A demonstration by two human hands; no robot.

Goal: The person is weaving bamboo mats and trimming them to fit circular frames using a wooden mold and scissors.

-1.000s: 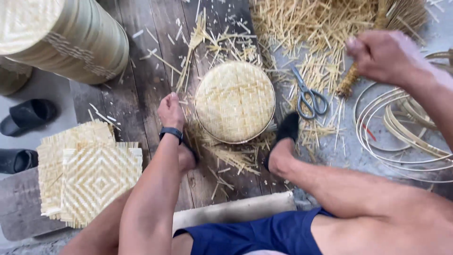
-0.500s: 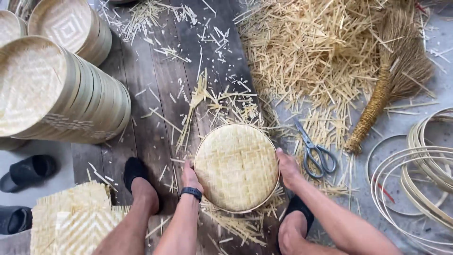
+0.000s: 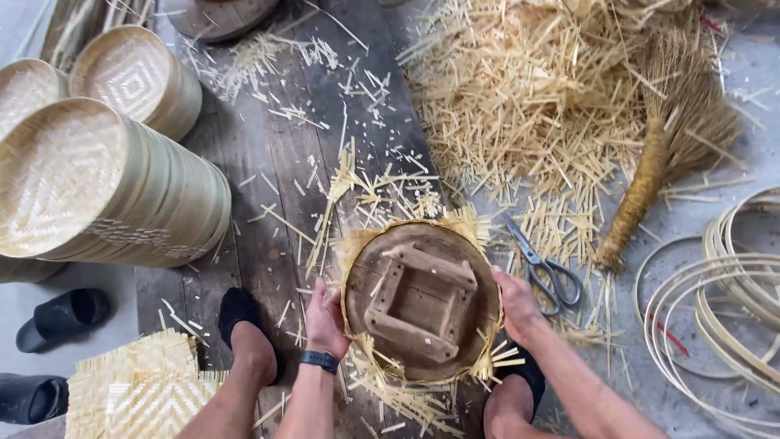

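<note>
On the plank floor, both hands' fingers (image 3: 323,302) curled around the round wooden mould (image 3: 421,301)

Basket workshop: bamboo offcuts (image 3: 552,106), stacked trays (image 3: 122,195).

left hand (image 3: 327,319) and right hand (image 3: 517,305) face each other, fingers curled in a grip; forearms angled inward

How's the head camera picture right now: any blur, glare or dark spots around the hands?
Head view: even, soft light, no glare; round wooden mould sharp between left hand and right hand; faint shadows only; wide-angle bending at the edges, seen on the stacked baskets.
</note>
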